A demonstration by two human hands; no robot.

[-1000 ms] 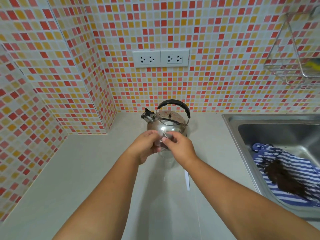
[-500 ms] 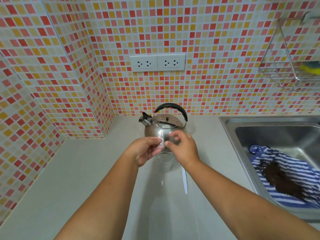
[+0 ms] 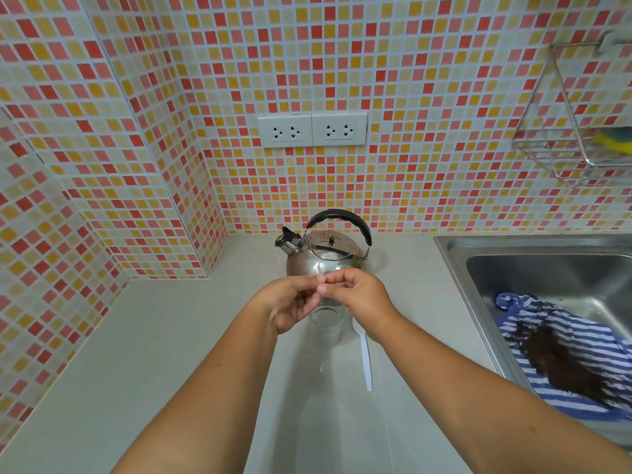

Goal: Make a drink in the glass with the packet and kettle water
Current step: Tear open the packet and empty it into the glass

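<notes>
A clear glass stands upright on the counter, partly hidden under my hands. My left hand and my right hand meet just above it, fingertips pinched together on a small pale packet that is almost wholly hidden by the fingers. Behind them sits a shiny steel kettle with a black handle, its spout pointing left. A white plastic spoon lies on the counter to the right of the glass, partly under my right wrist.
A steel sink at the right holds a blue striped cloth with dark grounds on it. Tiled walls close in the back and left. A wire rack with a sponge hangs on the wall at upper right. Two wall sockets sit above the kettle.
Both hands have stayed together over the glass while the fingers shifted on the packet. The view has tilted, so the glass and more of the spoon now show below the hands.
</notes>
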